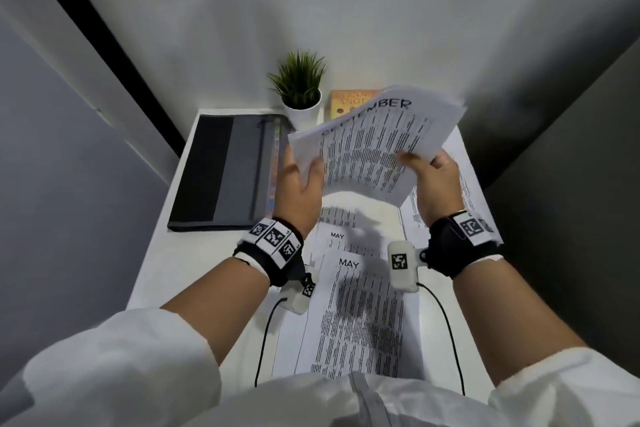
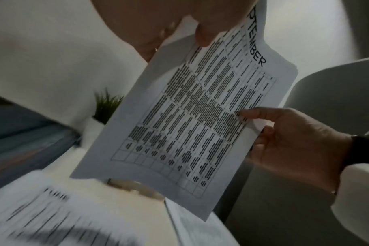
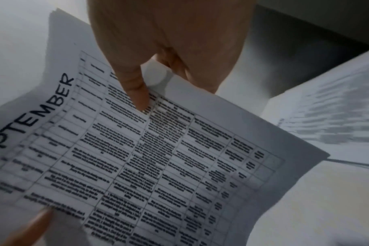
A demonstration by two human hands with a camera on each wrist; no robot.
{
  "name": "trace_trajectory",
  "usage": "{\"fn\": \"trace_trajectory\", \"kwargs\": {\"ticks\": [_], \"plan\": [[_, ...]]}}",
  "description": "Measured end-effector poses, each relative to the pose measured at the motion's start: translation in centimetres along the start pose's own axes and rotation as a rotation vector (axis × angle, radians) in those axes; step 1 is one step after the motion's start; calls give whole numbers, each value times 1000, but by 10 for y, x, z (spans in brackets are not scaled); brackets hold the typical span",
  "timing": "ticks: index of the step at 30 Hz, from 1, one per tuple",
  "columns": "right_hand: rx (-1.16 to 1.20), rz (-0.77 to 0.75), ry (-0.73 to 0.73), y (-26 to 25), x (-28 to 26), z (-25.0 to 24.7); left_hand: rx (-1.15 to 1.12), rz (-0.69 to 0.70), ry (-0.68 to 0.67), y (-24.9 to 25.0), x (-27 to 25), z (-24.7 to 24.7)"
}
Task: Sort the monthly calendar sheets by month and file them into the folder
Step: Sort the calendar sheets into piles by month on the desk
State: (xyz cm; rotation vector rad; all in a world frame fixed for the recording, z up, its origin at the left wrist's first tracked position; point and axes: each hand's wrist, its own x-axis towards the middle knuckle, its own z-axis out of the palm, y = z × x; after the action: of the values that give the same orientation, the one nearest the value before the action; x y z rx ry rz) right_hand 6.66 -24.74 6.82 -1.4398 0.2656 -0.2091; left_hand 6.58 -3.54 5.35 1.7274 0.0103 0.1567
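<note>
I hold a stack of calendar sheets (image 1: 374, 149) tilted up above the table, with the SEPTEMBER sheet (image 2: 190, 116) (image 3: 158, 158) on top. My left hand (image 1: 304, 170) pinches its left edge, thumb (image 2: 202, 36) on the front. My right hand (image 1: 422, 159) (image 2: 295, 141) grips the right edge, thumb (image 3: 137, 93) pressed on the print and fingers behind. Two MAY sheets (image 1: 349, 263) lie on the table below my wrists. The dark grey folder (image 1: 225, 170) lies closed at the table's left, with coloured tabs along its right edge.
More printed sheets (image 1: 467, 191) lie along the right side of the white table (image 1: 156, 270). A potted plant (image 1: 301, 87) and an orange book (image 1: 349, 100) stand at the back by the wall. Walls close in on both sides.
</note>
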Motion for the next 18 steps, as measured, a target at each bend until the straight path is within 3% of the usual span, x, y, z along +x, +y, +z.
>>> {"fn": "trace_trajectory", "kwargs": {"ticks": [3,6,10,14,16,18], "plan": [[-48,212,35,47,0,0,95,-184,-90,-33,-4,7],[-96,376,85,81,0,1,194,-223,-54,-54,-3,17],[-71,366,108,86,10,0,229,-271,-54,-53,8,25],[-102,354,148,82,29,-11,194,-233,39,-35,32,22],[-160,471,189,85,30,-22,121,-248,88,-26,43,19],[-73,620,100,92,20,-28,87,-254,131,-20,48,17]]}}
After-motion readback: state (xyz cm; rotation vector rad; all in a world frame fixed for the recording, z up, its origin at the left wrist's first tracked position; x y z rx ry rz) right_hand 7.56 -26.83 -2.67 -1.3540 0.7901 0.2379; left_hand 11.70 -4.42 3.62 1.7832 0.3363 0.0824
